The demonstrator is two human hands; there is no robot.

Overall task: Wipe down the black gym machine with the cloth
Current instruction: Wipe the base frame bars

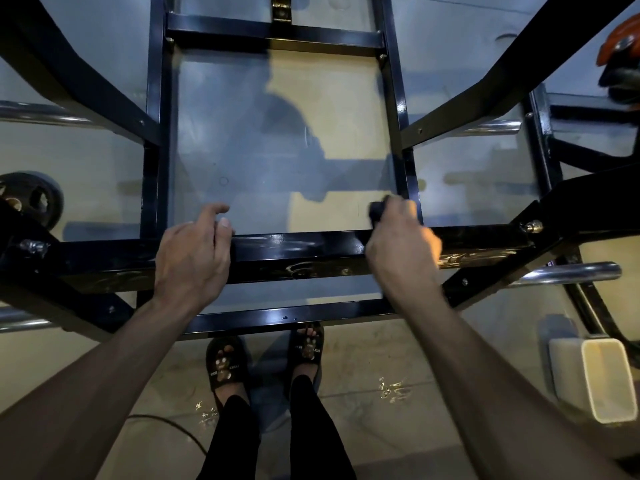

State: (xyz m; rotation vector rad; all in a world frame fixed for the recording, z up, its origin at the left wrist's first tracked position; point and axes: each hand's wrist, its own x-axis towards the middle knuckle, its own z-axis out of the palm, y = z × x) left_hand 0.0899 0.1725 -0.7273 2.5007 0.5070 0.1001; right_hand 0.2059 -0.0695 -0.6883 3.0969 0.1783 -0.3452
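Glossy gym floor [346,368]: cream bin [599,379] lies tipped, contents unclear. Your right hand [401,244] clutches a dark cloth [377,211] at the black frame [298,245]; your left hand [194,251] rests there, fingers loosely curled.

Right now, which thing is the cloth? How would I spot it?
Find the black gym machine and its wide crossbar nearest the person. Follow it to the right hand. The cloth is the small dark wad poking out past the fingers, soft and crumpled, unlike the shiny bars.

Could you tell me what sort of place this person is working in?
Most likely a gym or a weight room. The person leans over a black steel machine frame, a round black weight plate sits at the left, and chrome bars stick out at the sides above a pale hard floor.
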